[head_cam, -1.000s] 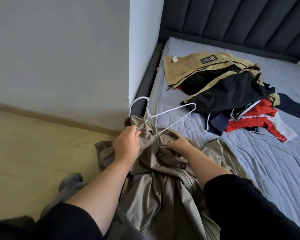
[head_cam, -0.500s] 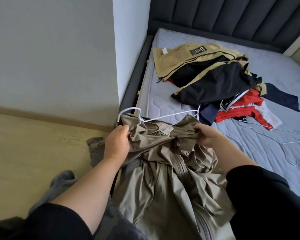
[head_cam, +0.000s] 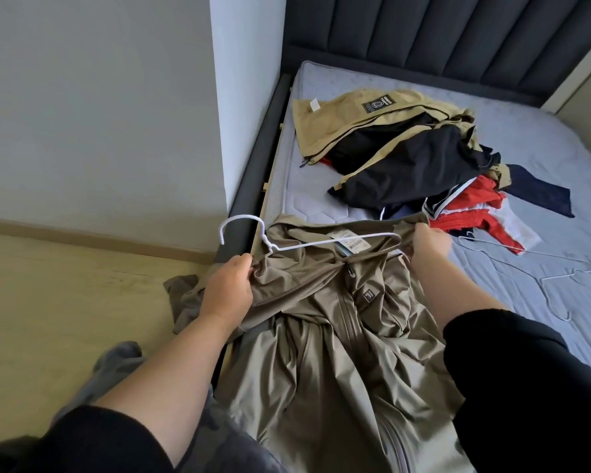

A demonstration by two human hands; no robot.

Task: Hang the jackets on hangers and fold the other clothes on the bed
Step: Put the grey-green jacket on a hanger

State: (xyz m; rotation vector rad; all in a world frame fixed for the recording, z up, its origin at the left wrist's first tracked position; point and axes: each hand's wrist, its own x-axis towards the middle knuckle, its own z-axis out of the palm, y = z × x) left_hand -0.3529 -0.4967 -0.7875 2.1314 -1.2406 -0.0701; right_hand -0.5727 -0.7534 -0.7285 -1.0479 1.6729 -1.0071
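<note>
A grey quilted mattress [head_cam: 543,186] fills the right side of the view, set in a dark bed frame with a dark padded, channelled headboard [head_cam: 458,39]. A pale wall [head_cam: 99,114] meets a light wooden floor [head_cam: 65,302] on the left.

A shiny olive-brown zip jacket [head_cam: 338,353] lies front up at the near corner of the mattress. Its body runs toward the person and one sleeve hangs off the bed edge over the floor. Farther up the bed is a heap of clothes: a tan jacket [head_cam: 355,121] on top, a black garment [head_cam: 417,165] under it, and a red and white garment [head_cam: 475,213] at the near right.

The left grip [head_cam: 227,288] clenches the bunched shoulder fabric of the olive jacket just below the hanger's neck. The right grip [head_cam: 430,244] pinches the opposite shoulder, where the wire's far end meets the cloth. Between them a thin white wire hanger [head_cam: 307,245] lies across the open collar, with its hook pointing left past the bed edge and its lower part tucked under fabric.

A paper tag [head_cam: 350,241] shows inside the collar, its print too small to read. Spare white wire hangers [head_cam: 526,250] lie on the bare mattress to the right, their outlines too faint to count. Both forearms come out of black sleeves that the frame cuts off.
</note>
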